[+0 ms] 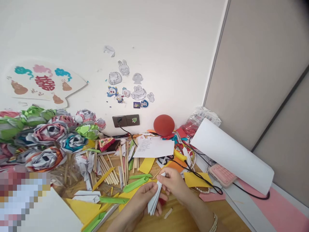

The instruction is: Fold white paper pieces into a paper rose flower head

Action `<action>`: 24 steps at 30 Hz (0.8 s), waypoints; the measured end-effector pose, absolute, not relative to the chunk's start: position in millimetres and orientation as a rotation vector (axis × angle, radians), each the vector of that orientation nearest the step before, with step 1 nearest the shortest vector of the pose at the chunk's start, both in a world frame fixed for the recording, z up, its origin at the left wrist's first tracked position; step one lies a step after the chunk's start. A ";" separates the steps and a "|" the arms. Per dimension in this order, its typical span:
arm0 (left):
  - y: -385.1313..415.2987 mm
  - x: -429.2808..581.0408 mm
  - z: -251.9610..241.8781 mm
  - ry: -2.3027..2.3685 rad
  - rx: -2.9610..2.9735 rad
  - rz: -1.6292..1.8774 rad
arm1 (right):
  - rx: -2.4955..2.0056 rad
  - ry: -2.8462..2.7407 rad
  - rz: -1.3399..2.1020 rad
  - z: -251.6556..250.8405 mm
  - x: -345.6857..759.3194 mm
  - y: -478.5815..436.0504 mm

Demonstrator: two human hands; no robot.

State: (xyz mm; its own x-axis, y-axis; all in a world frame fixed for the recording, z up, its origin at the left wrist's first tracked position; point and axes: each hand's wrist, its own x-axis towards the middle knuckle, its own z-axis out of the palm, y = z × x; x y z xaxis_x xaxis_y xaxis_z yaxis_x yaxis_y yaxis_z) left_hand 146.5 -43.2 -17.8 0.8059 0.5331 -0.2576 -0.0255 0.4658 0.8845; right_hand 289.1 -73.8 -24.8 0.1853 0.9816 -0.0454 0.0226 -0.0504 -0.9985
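Observation:
Both hands hold a narrow bundle of folded white paper strips [154, 200] over the wooden table [178, 216]. My left hand [147, 193] grips its side, thumb on top and fingers underneath. At the upper end, my right hand [170, 179] pinches the paper between thumb and fingers. The strips fan slightly apart at the lower end. Folded green strips [136, 184] and yellow paper [83, 206] lie left of my hands. A small white scrap [168, 213] rests just below them. Something red shows partly behind my fingers.
Paper flowers [51, 133] crowd the left. Wooden sticks [106, 169] lie at the middle left. A handwritten sheet [154, 147], a red balloon [164, 125] and scissors [178, 138] are at the back. Black cable, a pink calculator [222, 175] and a rolled white sheet [231, 154] occupy the right.

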 end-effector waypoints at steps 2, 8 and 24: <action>-42.1 146.1 -18.7 0.545 1.037 0.360 | -1.380 -1.087 1.068 -26.3 288.5 -73.7; -40.1 142.2 -23.1 0.396 0.940 0.594 | -1.117 -1.126 1.131 -23.7 291.1 -72.7; -58.7 169.3 -40.6 0.348 1.018 0.723 | -1.373 -1.063 0.683 -56.6 293.4 -61.1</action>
State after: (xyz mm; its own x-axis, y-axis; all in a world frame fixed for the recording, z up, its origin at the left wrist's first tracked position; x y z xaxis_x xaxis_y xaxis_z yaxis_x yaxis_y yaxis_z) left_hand 169.3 -58.7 -40.6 0.7205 0.6908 0.0612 -0.3836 0.3235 0.8650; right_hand 293.4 -61.1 -56.6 0.4079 0.8915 0.1973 0.1910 0.1280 -0.9732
